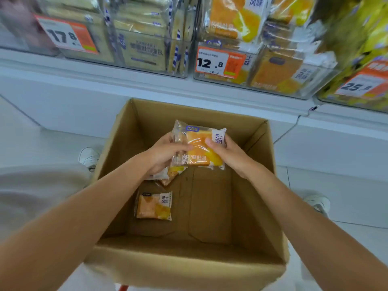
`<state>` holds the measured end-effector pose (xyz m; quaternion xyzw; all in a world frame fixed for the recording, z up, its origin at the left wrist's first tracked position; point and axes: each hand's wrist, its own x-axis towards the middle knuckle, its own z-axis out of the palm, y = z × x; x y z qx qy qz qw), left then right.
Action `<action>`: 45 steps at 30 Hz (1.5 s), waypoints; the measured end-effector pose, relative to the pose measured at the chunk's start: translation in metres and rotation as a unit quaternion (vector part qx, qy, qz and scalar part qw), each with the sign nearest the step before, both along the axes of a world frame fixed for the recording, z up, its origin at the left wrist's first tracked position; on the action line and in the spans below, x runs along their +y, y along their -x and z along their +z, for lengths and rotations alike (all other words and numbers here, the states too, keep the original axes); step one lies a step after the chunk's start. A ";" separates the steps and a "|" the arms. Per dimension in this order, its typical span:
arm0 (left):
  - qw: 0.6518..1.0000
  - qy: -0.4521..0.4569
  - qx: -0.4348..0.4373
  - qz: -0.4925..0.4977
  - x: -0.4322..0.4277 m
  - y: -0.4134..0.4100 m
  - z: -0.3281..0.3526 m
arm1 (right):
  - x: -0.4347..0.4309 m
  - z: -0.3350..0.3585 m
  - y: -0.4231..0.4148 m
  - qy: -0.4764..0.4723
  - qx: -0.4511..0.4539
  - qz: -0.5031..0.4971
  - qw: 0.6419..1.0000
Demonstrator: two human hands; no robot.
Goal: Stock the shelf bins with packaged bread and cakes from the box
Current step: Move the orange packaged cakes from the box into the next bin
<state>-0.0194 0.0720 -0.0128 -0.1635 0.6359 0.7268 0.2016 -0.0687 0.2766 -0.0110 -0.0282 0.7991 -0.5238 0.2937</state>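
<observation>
Bread packet (197, 147) is gripped between left hand (165, 153) and right hand (227, 152) above box (260, 185).

Left arm (94, 206): bare forearm, entering at the lower left edge and reaching up and inward.
Right arm (294, 206): bare forearm, entering at the lower right, angled inward toward the left one.
Left grip (165, 153): curled round the left edge of a bread packet (197, 148), thumb laid across its front face.
Right grip (227, 153): clasps the packet's right edge, thumb on the front, fingers hidden behind.
Wrists: roughly straight, about level, close together.
Palms: turned toward one another.
</observation>
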 end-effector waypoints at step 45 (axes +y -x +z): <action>0.504 0.696 0.510 0.041 0.028 0.221 0.144 | 0.077 0.182 0.260 0.002 0.309 -0.262 0.914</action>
